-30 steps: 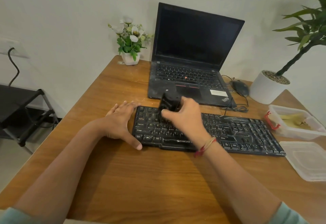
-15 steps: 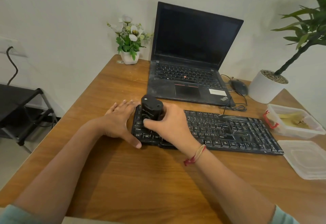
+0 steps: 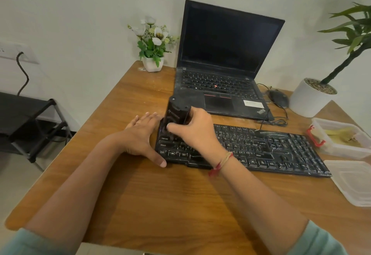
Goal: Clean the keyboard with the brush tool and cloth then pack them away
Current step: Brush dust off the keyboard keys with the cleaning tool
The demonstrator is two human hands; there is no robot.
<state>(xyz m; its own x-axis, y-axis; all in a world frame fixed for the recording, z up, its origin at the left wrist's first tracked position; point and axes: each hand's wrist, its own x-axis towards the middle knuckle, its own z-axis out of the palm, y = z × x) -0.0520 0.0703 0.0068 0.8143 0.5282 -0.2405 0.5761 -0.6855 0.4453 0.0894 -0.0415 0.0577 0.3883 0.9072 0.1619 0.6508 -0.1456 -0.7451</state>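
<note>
A black dusty keyboard [image 3: 267, 146] lies across the wooden table [image 3: 180, 198]. My right hand [image 3: 194, 132] grips a black block-shaped brush tool [image 3: 176, 114] and holds it upright on the keyboard's far left keys. My left hand [image 3: 142, 134] lies flat on the table with straight fingers, pressed against the keyboard's left end, thumb along its front corner. The brush's bristles are hidden under the tool. A yellow cloth [image 3: 341, 136] lies inside a clear container [image 3: 321, 144] at the right.
An open black laptop [image 3: 224, 69] stands behind the keyboard, with a mouse [image 3: 278, 98] and cable beside it. A small flower pot [image 3: 152, 63] and a large white plant pot [image 3: 309, 100] sit at the back. A clear lid [image 3: 353, 182] lies at the right edge.
My right hand has slid the brush tool leftward along the keyboard, from the middle-left keys to the far left end. My left hand has stayed against the keyboard's left end.
</note>
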